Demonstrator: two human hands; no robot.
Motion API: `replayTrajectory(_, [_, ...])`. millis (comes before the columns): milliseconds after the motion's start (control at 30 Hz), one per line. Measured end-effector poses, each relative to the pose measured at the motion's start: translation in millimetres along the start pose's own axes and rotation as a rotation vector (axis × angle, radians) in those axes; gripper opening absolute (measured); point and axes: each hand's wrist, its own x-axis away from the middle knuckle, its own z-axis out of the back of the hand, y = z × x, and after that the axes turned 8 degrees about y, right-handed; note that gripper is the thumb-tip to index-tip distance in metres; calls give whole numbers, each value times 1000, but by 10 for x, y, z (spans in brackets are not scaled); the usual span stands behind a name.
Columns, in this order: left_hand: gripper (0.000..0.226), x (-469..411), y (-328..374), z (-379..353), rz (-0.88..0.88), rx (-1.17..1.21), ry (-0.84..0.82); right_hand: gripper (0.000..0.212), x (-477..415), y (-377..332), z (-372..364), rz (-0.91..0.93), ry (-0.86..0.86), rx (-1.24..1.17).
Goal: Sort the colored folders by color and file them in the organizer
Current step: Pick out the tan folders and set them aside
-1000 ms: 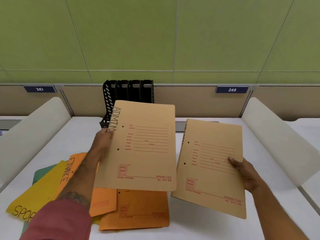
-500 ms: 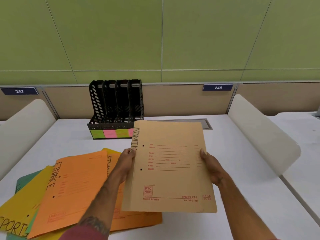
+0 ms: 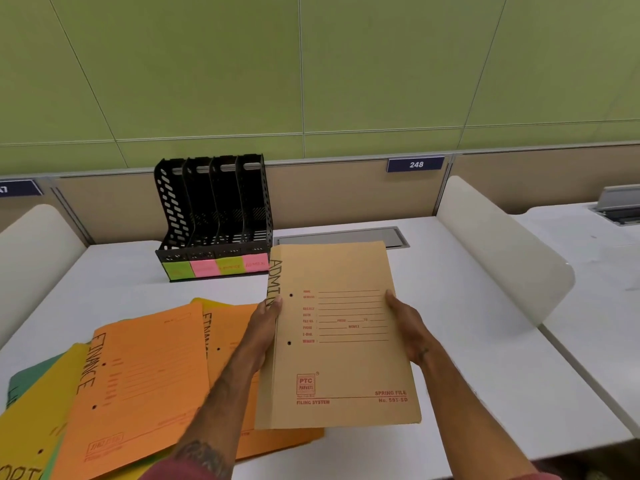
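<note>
I hold tan folders (image 3: 343, 271) marked ADMIN stacked together above the white desk (image 3: 467, 341). My left hand (image 3: 265, 327) grips the spine edge and my right hand (image 3: 407, 327) grips the opposite edge. Behind them at the back of the desk stands a black slotted organizer (image 3: 211, 209) with green and pink labels along its base; its slots look empty. To the left lies a loose pile: orange folders (image 3: 145, 375) marked FINANCE on top, a yellow folder (image 3: 31, 420) and a green folder (image 3: 27, 379) beneath.
White curved dividers stand at the left (image 3: 31, 251) and right (image 3: 502, 251) of the desk. A grey cable hatch (image 3: 391, 235) is set into the desk behind the tan folders. A beige partition and green wall close off the back.
One second ago each hand held a separate tan folder. They have come together into one stack held by both hands. The view has shifted, showing the whole organizer.
</note>
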Motion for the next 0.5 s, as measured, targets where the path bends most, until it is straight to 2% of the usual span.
replayTrajectory(167, [35, -26, -68, -258, 7, -39, 17, 32, -26, 34, 226, 75, 50, 92])
replayTrajectory(333, [31, -13, -198, -725, -8, -75, 14, 29, -199, -28, 687, 81, 176, 238])
replayTrajectory(500, [28, -73, -413, -1437, 69, -135, 10, 30, -511, -42, 1368, 86, 293, 315])
